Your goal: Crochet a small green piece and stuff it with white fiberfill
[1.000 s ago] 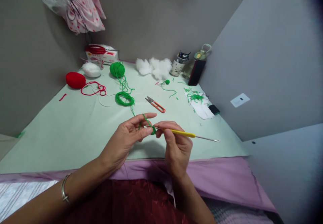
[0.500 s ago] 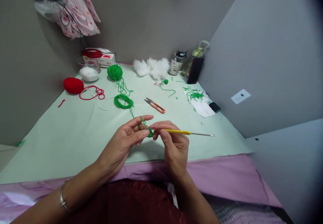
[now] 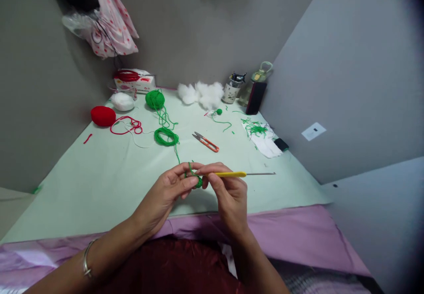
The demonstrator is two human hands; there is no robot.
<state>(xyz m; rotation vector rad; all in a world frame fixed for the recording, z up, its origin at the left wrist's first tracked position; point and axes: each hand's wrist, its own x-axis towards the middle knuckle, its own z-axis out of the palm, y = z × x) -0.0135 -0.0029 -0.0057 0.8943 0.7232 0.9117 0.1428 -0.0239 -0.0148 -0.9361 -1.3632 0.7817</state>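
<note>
My left hand (image 3: 168, 192) pinches a small green crochet piece (image 3: 198, 181) between thumb and fingers, with green yarn (image 3: 177, 152) looped over the index finger. That strand runs back to a loose green coil (image 3: 165, 136) and a green yarn ball (image 3: 154, 99). My right hand (image 3: 228, 194) grips a crochet hook (image 3: 245, 174) with a yellow handle; its tip is in the green piece and its metal shaft sticks out to the right. Both hands hover over the near part of the pale green table (image 3: 99, 174).
Orange thread snips (image 3: 207, 142) lie just beyond my hands. Farther back lie a red yarn ball (image 3: 103, 116), a white ball (image 3: 123, 101), white stuffing (image 3: 201, 94), a box (image 3: 134, 82), a jar (image 3: 231, 89), a bottle (image 3: 257, 90) and green yarn scraps on white paper (image 3: 261, 135). Grey walls close three sides.
My hands have drawn closer together and the index finger has curled down over the hook. The hook's shaft has levelled out. The camera has tilted slightly.
</note>
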